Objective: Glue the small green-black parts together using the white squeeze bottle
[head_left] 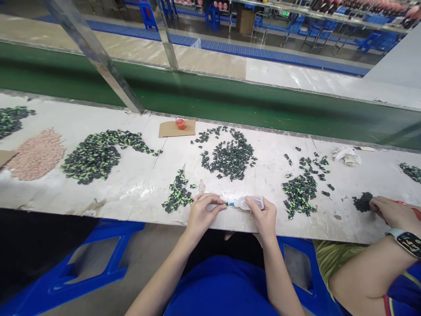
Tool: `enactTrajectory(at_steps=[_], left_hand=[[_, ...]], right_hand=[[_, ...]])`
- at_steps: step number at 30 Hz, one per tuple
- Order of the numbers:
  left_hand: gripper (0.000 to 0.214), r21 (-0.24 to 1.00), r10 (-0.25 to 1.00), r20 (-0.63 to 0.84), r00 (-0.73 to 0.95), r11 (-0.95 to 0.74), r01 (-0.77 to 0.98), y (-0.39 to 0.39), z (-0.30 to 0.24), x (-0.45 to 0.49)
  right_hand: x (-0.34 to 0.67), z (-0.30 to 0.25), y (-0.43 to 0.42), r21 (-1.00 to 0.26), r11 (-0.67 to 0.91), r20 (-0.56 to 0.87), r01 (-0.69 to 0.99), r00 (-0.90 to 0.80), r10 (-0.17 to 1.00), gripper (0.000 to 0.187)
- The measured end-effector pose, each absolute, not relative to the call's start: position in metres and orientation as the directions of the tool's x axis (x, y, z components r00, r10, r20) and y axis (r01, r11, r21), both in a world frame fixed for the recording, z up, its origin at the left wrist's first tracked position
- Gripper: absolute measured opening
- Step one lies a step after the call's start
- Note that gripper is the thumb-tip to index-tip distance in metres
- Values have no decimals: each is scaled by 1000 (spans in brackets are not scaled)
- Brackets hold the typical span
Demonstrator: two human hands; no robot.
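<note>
My left hand pinches a small black-and-green part between thumb and fingertips, just above the front of the table. Closed round a clear squeeze bottle, my right hand holds it on its side. The bottle's teal nozzle tip points left and is at or very near the small part; I cannot tell whether they touch. A small pile of black-and-green parts lies left of my left hand. Beyond both hands is a heap of dark small parts. More black-and-green parts lie to the right.
A red-filled small cup sits on cardboard at the back. Pink pieces and a larger black-and-green heap lie left. A co-worker's hand touches a dark pile at right. A green conveyor belt runs behind the table.
</note>
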State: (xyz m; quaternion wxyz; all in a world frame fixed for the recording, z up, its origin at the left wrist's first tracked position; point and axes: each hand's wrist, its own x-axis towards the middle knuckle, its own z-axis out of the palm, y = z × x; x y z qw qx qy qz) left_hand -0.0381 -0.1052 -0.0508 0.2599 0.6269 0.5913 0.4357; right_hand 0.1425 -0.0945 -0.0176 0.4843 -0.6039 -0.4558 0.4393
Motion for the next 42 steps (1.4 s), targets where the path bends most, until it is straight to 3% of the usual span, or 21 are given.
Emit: enactTrajectory(at_steps=[27,34,42], left_hand=[[10,846,971,226,-80,-155,511,-104,-48,-38],[9,846,971,228,-71,-161,509,-104,-49,-37],[8,823,971,226,84,-236,517,-88,-40,-49]], right_hand=[[142,-16,-94,-985,-115,-84,132,221,972,30],[150,-23,-93,-996,-89,-79,8,380,921,33],[176,-16,-62,-995,62,93,81,461,883,49]])
